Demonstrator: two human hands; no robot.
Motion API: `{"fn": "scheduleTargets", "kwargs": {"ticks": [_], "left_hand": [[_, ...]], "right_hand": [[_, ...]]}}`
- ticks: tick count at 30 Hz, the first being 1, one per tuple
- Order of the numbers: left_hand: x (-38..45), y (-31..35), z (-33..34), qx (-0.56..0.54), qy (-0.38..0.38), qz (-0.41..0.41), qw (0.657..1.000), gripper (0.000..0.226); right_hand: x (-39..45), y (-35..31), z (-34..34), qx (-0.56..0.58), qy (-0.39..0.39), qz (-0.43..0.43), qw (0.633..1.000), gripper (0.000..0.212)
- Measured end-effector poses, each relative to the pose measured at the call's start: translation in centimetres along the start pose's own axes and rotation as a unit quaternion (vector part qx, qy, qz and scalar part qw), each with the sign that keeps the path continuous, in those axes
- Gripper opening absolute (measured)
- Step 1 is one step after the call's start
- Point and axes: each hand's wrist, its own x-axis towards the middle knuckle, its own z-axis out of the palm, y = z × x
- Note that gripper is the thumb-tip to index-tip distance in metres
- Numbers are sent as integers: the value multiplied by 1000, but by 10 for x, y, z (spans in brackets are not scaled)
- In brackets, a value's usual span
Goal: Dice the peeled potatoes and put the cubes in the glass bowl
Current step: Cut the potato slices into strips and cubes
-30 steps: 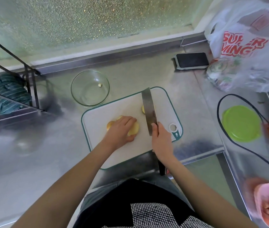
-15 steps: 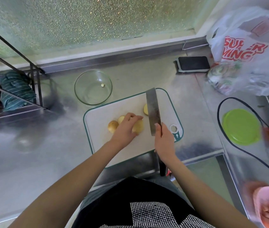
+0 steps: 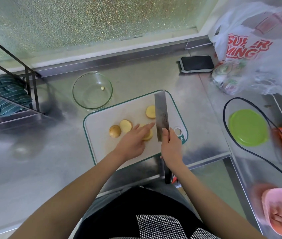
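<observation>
Right hand (image 3: 171, 145) wraps the handle of a cleaver (image 3: 161, 116), fingers curled round the grip with the forefinger up against the blade's base; blade stands edge-down on the white cutting board (image 3: 102, 125), running front to back near the board's right side. Left hand (image 3: 133, 140) lies over the board middle with fingers straight and slightly spread, forefinger reaching toward the blade, resting on a stack of potato slices (image 3: 148, 135) just left of the cleaver; it does not pinch anything. Other potato pieces on the board: a rounded end piece (image 3: 115, 131) at left, a flat slice (image 3: 125, 126) touching it, and one more slice (image 3: 150, 112) farther back, right against the blade's left face. Glass bowl (image 3: 92, 90) sits on the steel counter (image 3: 33, 161) behind the board's left corner, just apart from it, with a single small potato cube (image 3: 103, 88) inside. Around: phone (image 3: 197, 63) at back right, plastic bag (image 3: 250, 45) beside it, green lid (image 3: 248, 127) at right, striped cloth (image 3: 10, 94) under a rack at left.
</observation>
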Motion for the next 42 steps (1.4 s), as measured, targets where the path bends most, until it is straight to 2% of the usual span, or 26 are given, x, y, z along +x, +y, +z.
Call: {"fn": "scheduleTargets", "kwargs": {"ticks": [2,4,8,12,17,25,30,37,42], "left_hand": [[-9,-5,6,-23,26,-4,999,82],[-10,-11,10,-32,29,-41,998,86],[1,-15,16,-6,23,-81,996,80],[0,-17,18,3,45,-65,997,72],[3,-10,22,-26,78,-61,995,67],[6,-8,23,-20,69,-49,996,67],[-2,-11,24,-35,87,-49,994,66],[-9,-21,19,-31,75,-46,996,68],[-7,-18,16,-34,60,-48,996,71]], "right_hand": [[-2,2,-2,-5,8,9,1000,24],[-5,5,-3,-9,13,23,1000,26],[-14,10,0,-15,5,51,999,25],[-21,13,3,-52,-13,37,998,21],[-24,12,4,-68,-17,41,997,25],[-30,19,-1,-156,-37,26,987,38],[-36,22,-8,-157,-14,24,987,36],[-40,24,-10,-261,-89,13,961,32],[-30,15,-5,-261,-105,5,960,31]]}}
